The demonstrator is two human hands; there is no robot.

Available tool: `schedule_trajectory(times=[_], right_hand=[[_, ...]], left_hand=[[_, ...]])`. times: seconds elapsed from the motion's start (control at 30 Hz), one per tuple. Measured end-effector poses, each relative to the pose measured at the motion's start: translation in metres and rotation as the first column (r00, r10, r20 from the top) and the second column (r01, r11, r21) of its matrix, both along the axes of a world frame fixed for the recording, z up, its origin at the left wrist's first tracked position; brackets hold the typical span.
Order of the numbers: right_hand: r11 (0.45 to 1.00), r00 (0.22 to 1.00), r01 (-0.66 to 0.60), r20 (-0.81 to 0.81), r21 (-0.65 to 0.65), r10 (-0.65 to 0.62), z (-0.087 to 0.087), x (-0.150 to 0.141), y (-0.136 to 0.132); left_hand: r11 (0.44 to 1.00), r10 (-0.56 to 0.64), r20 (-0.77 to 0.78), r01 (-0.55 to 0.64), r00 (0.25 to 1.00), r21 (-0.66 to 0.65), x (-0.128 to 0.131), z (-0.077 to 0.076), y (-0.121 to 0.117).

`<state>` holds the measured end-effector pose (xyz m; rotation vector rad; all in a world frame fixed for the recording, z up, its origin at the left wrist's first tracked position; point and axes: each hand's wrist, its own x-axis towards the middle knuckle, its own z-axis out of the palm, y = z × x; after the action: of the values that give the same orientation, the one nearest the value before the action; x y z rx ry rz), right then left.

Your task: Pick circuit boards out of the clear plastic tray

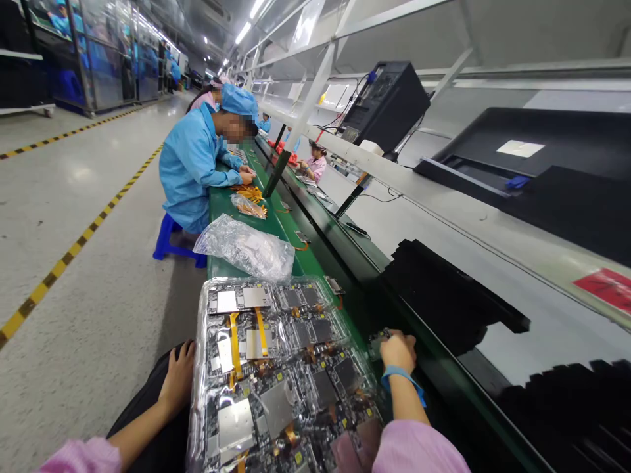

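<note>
Here, right hand (397, 351) at tray (276, 374) edge.
Fingers hold a small board (377, 343), lifted free; left hand (178, 376) rests flat on lap, fingers spread.

A crumpled clear bag (246, 246) lies beyond the hands; farther off, a blue-coated co-worker (194, 167) sits, perhaps sorting cables.

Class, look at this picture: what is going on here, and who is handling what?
A person sits at a green workbench with a clear tray of circuit boards in front. The right hand holds a small board at the tray's edge; the left hand rests on the lap. Farther along, a co-worker in blue works on orange flex cables.
</note>
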<state>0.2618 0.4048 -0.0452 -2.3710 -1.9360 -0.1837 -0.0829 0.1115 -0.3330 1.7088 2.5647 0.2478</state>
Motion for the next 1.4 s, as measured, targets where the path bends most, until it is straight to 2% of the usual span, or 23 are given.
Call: schedule_trajectory(times=[0.07, 0.13, 0.2, 0.27, 0.33, 0.4, 0.47, 0.5, 0.57, 0.67, 0.73, 0.8, 0.93, 1.2, 1.27, 1.33, 1.4], right_hand=[[0.997, 0.997, -0.072, 0.015, -0.038, 0.073, 0.021, -0.006, -0.002], [0.989, 0.988, -0.149, 0.044, 0.014, 0.148, 0.047, -0.016, -0.011], [0.943, 0.964, -0.265, 0.05, 0.2, 0.261, 0.074, -0.034, -0.03], [0.84, 0.913, -0.363, -0.027, 0.404, 0.407, 0.099, -0.057, -0.059], [0.782, 0.804, -0.404, -0.224, 0.474, 0.551, 0.118, -0.084, -0.095], [0.778, 0.634, -0.487, -0.451, 0.397, 0.628, 0.126, -0.113, -0.132], [0.755, 0.486, -0.611, -0.64, 0.239, 0.595, 0.123, -0.142, -0.164], [0.731, 0.443, -0.667, -0.713, 0.143, 0.544, 0.117, -0.156, -0.177], [0.672, 0.423, -0.739, -0.814, -0.054, 0.399, 0.096, -0.182, -0.194], [0.608, 0.465, -0.751, -0.859, -0.256, 0.213, 0.056, -0.209, -0.198], [0.615, 0.474, -0.729, -0.87, -0.299, 0.139, 0.034, -0.218, -0.193], [0.637, 0.457, -0.704, -0.887, -0.313, 0.07, 0.02, -0.223, -0.187], [0.659, 0.423, -0.677, -0.906, -0.327, -0.014, 0.008, -0.225, -0.181], [0.663, 0.528, -0.685, -0.833, -0.302, 0.166, -0.011, -0.227, -0.175], [0.677, 0.552, -0.7, -0.774, -0.227, 0.312, -0.008, -0.225, -0.177], [0.684, 0.564, -0.724, -0.648, -0.09, 0.512, -0.003, -0.223, -0.183], [0.659, 0.565, -0.752, -0.515, 0.001, 0.645, 0.001, -0.221, -0.191]], left_hand=[[1.0, 0.005, 0.03, -0.005, 1.0, 0.007, 0.0, 0.005, 0.0], [0.999, 0.017, 0.074, -0.019, 0.997, 0.031, 0.0, 0.007, 0.001], [0.999, 0.022, 0.108, -0.027, 0.994, 0.039, 0.0, 0.008, 0.001], [0.999, 0.024, 0.12, -0.027, 0.992, 0.023, 0.0, 0.01, 0.002], [1.0, 0.02, 0.117, -0.019, 0.993, -0.008, -0.002, 0.012, 0.002], [0.999, 0.017, 0.107, -0.013, 0.994, -0.037, -0.003, 0.014, 0.002], [0.999, 0.011, 0.097, -0.006, 0.995, -0.054, -0.005, 0.015, 0.001], [0.998, 0.011, 0.092, -0.006, 0.996, -0.057, -0.005, 0.016, 0.001], [0.999, 0.013, 0.087, -0.008, 0.996, -0.05, -0.007, 0.017, 0.0], [1.0, 0.02, 0.097, -0.017, 0.995, -0.024, -0.009, 0.019, -0.002], [1.0, 0.026, 0.115, -0.025, 0.993, -0.009, -0.009, 0.021, -0.002], [0.999, 0.032, 0.13, -0.032, 0.991, -0.002, -0.009, 0.023, -0.003], [0.999, 0.027, 0.132, -0.029, 0.991, 0.012, -0.008, 0.026, -0.002], [1.0, 0.028, 0.153, -0.027, 0.988, -0.007, -0.008, 0.02, 0.0], [1.0, 0.023, 0.146, -0.021, 0.989, -0.012, -0.008, 0.02, -0.001], [1.0, 0.02, 0.138, -0.018, 0.99, -0.011, -0.008, 0.021, 0.0], [1.0, 0.022, 0.133, -0.021, 0.991, -0.01, -0.008, 0.023, 0.0]])
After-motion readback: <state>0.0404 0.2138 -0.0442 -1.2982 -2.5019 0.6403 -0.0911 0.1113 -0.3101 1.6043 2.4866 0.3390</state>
